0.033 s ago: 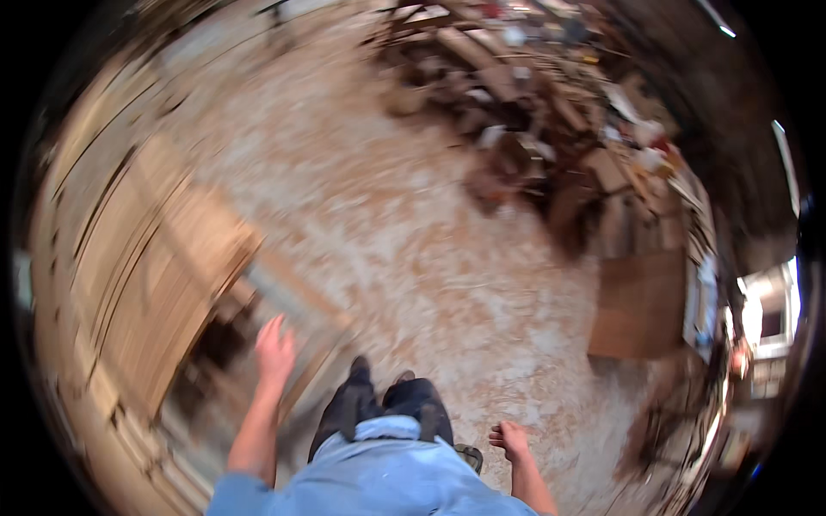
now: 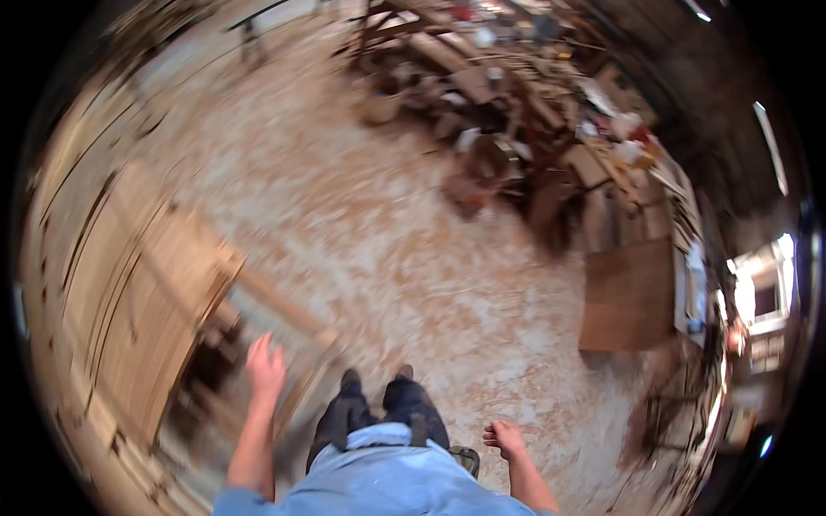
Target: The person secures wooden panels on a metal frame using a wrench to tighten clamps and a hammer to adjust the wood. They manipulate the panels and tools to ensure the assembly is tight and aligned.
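Observation:
My left hand (image 2: 266, 365) is stretched out over a low wooden frame with a grey panel (image 2: 292, 314), beside a stack of pale wooden boards (image 2: 142, 288). Its fingers are spread and hold nothing; I cannot tell whether they touch the frame. On the other side of my body, my right hand (image 2: 506, 439) hangs above the floor with its fingers curled in. Nothing shows in that hand, and no object is near it. Motion blurs both hands a little.
Dusty, mottled floor (image 2: 370, 224) stretches ahead of my feet. A heap of wood scraps and clutter (image 2: 508, 129) lies at the far right. Nearer on the right stands a brown board-sided box (image 2: 628, 297). A bright window (image 2: 766, 288) is at the right edge.
The surroundings have shifted slightly left in view as my head turns. My right foot has come forward, about level with the left. Both hands keep their shape.

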